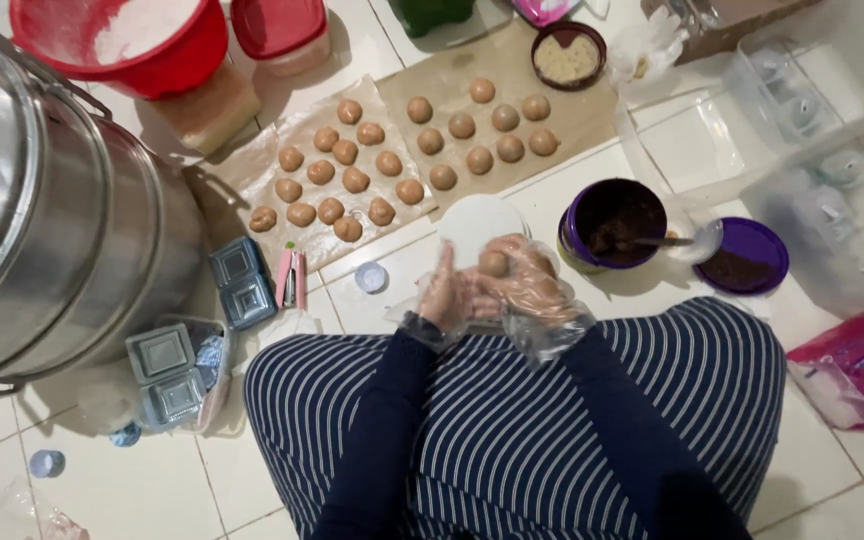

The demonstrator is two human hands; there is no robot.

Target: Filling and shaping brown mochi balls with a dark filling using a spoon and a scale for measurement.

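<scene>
Cupped between the gloved left hand (449,292) and right hand (524,278), a brown dough ball (494,264) is being rolled; judged nearly shaped, it is calling for placement beyond the hands among finished balls (356,180) on paper (252,170).
</scene>
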